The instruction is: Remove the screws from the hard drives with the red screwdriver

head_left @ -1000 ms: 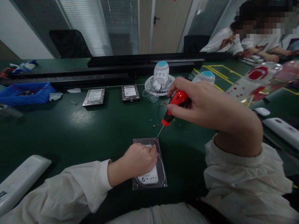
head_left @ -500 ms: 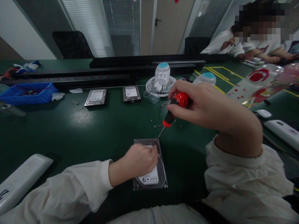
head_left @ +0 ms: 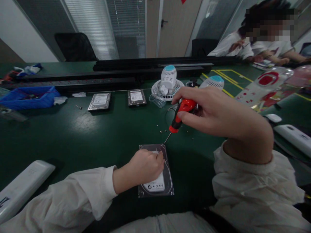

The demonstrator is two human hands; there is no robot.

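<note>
A silver hard drive [head_left: 168, 181] with a white label lies flat on the green table in front of me. My left hand [head_left: 147, 165] rests on it, fingers curled; what they may pinch is too small to tell. My right hand [head_left: 206, 111] is wrapped round a red and black screwdriver [head_left: 177, 119], held tilted. Its tip meets the drive's far right corner. Several tiny screws [head_left: 163, 131] lie beyond the drive.
Two more drives [head_left: 99, 101] [head_left: 136, 97] lie further back, near a blue tray [head_left: 31, 98] and a white fan [head_left: 168, 77]. White devices [head_left: 26, 184] [head_left: 293, 137] flank me. Bottles [head_left: 267, 87] are at the right; people sit beyond.
The fingers of my right hand have shifted on the screwdriver, and its handle has turned, showing more red. My left hand and the drive stay in place.
</note>
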